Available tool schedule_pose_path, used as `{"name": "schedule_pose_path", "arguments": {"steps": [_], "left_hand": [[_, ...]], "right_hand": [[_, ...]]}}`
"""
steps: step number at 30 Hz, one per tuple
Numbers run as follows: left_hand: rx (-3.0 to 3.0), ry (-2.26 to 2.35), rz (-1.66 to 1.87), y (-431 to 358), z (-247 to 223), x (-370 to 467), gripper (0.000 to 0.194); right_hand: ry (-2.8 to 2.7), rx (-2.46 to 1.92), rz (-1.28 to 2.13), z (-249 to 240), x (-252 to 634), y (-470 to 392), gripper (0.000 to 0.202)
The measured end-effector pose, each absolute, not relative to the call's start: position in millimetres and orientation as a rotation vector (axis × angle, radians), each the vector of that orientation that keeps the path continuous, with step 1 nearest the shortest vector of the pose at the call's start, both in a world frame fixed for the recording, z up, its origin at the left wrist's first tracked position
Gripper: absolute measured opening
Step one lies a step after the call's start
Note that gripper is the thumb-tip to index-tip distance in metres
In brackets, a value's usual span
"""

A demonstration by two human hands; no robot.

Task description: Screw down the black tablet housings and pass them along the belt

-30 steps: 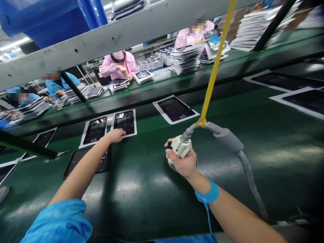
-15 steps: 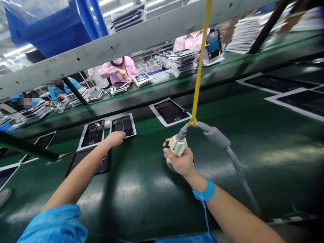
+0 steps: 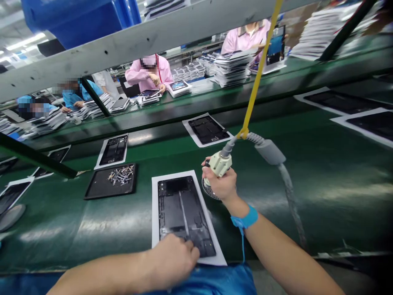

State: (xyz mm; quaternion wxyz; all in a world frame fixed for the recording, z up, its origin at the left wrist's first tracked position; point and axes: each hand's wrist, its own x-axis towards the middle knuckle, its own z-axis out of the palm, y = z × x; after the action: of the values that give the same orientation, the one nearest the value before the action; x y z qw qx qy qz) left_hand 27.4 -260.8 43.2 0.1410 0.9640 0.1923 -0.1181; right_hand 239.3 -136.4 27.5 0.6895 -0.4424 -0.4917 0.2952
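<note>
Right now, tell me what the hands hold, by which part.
The right hand grips the pale corded tool by its body. The left hand is at the near end of the black panel; grip unclear.

Obstructed and truncated items

Left hand (image 3: 178, 260), blurred, covers part of the panel's (image 3: 172, 205) lower end; grip indeterminable. Right hand (image 3: 223, 186) hides part of the tool (image 3: 220, 163). Pieces (image 3: 121, 175) in the tray (image 3: 96, 185) are too small to identify. Top edge cuts off the bin (image 3: 89, 20) and strap (image 3: 257, 82).
</note>
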Motion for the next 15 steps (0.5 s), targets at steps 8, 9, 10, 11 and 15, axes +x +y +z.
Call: {"name": "schedule_pose_path", "arguments": {"steps": [8, 9, 10, 11, 15], "left_hand": [[2.777, 0.561, -0.166, -283.0, 34.0, 28.7, 0.009], [2.733, 0.56, -0.168, -280.1, 36.8, 26.0, 0.006], [2.682, 0.561, -0.174, -274.6, 40.8, 21.1, 0.007], [2.629, 0.583, -0.177, -266.3, 45.9, 13.5, 0.01], [2.511, 1.181, -0.161, -207.6, 70.2, -43.5, 0.016]], "right_hand": [[-1.074, -0.982, 0.668, 27.4, 239.8, -136.8, 0.031], [-1.077, -0.982, 0.665, 27.4, 239.9, -136.9, 0.03], [-1.083, -0.986, 0.661, 27.6, 240.0, -137.1, 0.029], [-1.089, -0.991, 0.66, 28.1, 240.0, -137.4, 0.028], [-1.091, -1.009, 0.655, 30.1, 240.0, -138.3, 0.026]]}}
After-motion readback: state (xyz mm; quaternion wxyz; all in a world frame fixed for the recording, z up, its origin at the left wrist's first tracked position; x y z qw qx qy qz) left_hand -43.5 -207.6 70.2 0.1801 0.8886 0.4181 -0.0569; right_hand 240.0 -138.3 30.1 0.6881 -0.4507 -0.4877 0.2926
